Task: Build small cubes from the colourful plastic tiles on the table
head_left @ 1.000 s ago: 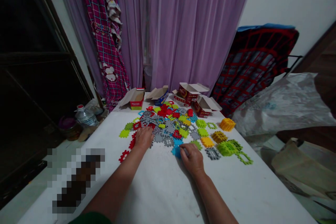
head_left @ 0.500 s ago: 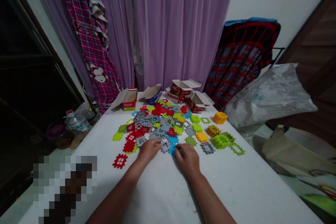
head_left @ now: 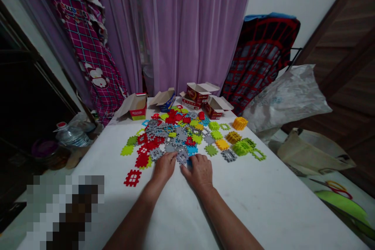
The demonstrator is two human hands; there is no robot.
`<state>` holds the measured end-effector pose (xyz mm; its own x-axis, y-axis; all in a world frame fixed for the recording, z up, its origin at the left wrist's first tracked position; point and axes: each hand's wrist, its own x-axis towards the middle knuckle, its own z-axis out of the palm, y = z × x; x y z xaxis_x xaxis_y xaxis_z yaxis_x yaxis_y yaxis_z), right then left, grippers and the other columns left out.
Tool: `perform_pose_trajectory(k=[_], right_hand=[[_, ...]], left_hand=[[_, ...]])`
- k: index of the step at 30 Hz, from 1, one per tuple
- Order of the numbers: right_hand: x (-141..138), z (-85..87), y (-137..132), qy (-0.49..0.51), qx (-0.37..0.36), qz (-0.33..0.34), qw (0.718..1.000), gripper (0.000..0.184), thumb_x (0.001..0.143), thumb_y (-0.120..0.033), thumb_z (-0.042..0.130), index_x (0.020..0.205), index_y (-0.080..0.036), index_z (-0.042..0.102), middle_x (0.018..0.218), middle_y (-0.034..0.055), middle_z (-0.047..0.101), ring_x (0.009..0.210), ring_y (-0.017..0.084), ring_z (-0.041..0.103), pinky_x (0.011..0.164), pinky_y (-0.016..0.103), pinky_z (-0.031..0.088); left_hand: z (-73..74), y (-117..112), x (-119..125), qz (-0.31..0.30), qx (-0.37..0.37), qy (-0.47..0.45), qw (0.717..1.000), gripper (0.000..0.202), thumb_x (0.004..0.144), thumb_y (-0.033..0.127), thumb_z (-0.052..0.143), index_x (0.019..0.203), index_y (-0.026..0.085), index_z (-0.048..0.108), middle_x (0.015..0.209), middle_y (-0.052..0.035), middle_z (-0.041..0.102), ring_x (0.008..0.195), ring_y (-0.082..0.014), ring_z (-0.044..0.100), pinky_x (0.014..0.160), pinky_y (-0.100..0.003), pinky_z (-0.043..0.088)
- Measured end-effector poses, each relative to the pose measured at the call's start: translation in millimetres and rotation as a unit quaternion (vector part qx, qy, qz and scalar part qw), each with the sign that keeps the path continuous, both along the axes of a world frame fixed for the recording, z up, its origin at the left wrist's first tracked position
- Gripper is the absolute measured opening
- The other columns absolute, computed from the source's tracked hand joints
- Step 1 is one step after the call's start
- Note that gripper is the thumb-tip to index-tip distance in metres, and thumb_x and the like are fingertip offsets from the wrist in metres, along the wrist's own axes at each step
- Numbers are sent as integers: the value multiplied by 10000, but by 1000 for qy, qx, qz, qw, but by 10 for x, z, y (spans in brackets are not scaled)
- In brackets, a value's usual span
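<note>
My left hand (head_left: 165, 166) is closed, its thumb and fingertips at the left edge of a grey interlocking window tile (head_left: 183, 156). To the right of that tile, the curled fingers of my right hand (head_left: 199, 171) lie over a blue interlocking tile (head_left: 190, 161), mostly hidden under them. The right thumb points at the grey tile's near edge. Just beyond my hands spreads a loose pile of grey, red, green, blue and yellow tiles (head_left: 181, 136). Left of my left hand lie a grey window tile (head_left: 156, 154) and a red tile (head_left: 142, 160).
A separate red window tile (head_left: 133, 178) lies at the near left of the white table (head_left: 175, 218). On the right are green tiles joined together (head_left: 245, 146), a yellow stack (head_left: 240, 123) and a dark grey frame tile (head_left: 229, 155). Open cardboard boxes (head_left: 138, 106) line the back edge.
My right hand has moved in toward the grey window tile and now covers more of the blue tile. My left hand stays at the grey tile. The whole view has shifted slightly.
</note>
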<state>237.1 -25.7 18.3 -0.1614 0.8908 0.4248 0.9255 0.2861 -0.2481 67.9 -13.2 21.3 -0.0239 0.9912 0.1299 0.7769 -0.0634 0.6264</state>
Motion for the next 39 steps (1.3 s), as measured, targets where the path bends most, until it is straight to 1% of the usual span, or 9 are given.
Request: perform_pose_trajectory(k=[5, 11, 15, 18, 21, 24, 31, 35, 39], right_hand=[[33, -27, 33, -1, 13, 12, 1000, 242, 812, -430, 690, 877, -199, 665, 911, 87, 643, 911, 257, 528, 744, 353, 333], [129, -12, 18, 31, 49, 8, 998, 253, 828, -460, 668, 852, -208, 667, 854, 68, 649, 879, 238, 545, 736, 342, 335], [502, -32, 19, 58, 78, -22, 995, 261, 847, -467, 647, 890, -212, 681, 884, 64, 670, 896, 230, 565, 756, 332, 360], [916, -76, 36, 80, 104, -88, 987, 284, 857, -476, 625, 889, -201, 688, 892, 73, 681, 896, 237, 575, 775, 338, 388], [1206, -127, 57, 86, 90, -108, 986, 316, 836, -506, 631, 873, -198, 697, 866, 73, 688, 865, 241, 585, 769, 343, 410], [1304, -160, 74, 106, 77, -111, 985, 339, 838, -526, 610, 859, -200, 701, 874, 77, 697, 864, 237, 595, 779, 341, 424], [1610, -179, 124, 112, 70, -196, 972, 435, 848, -577, 547, 872, -177, 714, 922, 116, 710, 884, 255, 587, 806, 367, 418], [1783, -238, 183, 90, 29, -199, 975, 421, 812, -563, 597, 902, -174, 730, 946, 109, 715, 904, 255, 587, 795, 355, 410], [1789, -261, 222, 64, 15, -202, 977, 408, 821, -542, 608, 940, -175, 739, 957, 108, 710, 910, 254, 586, 772, 346, 401]], left_hand=[[7, 16, 6, 3, -11, -15, 1000, 361, 897, 205, 492, 1162, 272, 728, 1155, -33, 752, 1066, -193, 677, 956, -318, 508], [-19, 0, -19, 1, -5, -58, 998, 402, 874, 168, 475, 1172, 291, 717, 1134, -12, 759, 1063, -184, 688, 961, -316, 518], [-64, -13, -47, 16, 24, -70, 997, 372, 853, 207, 488, 1132, 271, 725, 1160, -19, 747, 1068, -190, 684, 976, -320, 517], [-85, -9, -55, 12, 30, -76, 997, 345, 858, 260, 478, 1091, 260, 732, 1121, -26, 755, 1019, -190, 697, 951, -315, 530], [-85, -7, -47, 17, 29, -74, 997, 340, 855, 279, 471, 1068, 256, 735, 1100, -36, 756, 965, -193, 709, 934, -324, 538], [-77, -15, -38, 20, 32, -67, 997, 333, 849, 287, 474, 1049, 259, 739, 1084, -36, 759, 954, -194, 711, 922, -320, 541], [-68, -46, -37, 10, 50, -53, 997, 313, 846, 311, 477, 1005, 267, 743, 1036, -22, 767, 928, -187, 713, 887, -308, 552], [-64, -47, -41, 3, 59, -43, 997, 313, 857, 330, 458, 984, 273, 739, 1019, -10, 771, 906, -177, 714, 868, -294, 556], [-77, -50, -43, 1, 74, -43, 996, 314, 857, 338, 450, 968, 274, 737, 1010, -6, 772, 910, -175, 713, 861, -289, 556]])
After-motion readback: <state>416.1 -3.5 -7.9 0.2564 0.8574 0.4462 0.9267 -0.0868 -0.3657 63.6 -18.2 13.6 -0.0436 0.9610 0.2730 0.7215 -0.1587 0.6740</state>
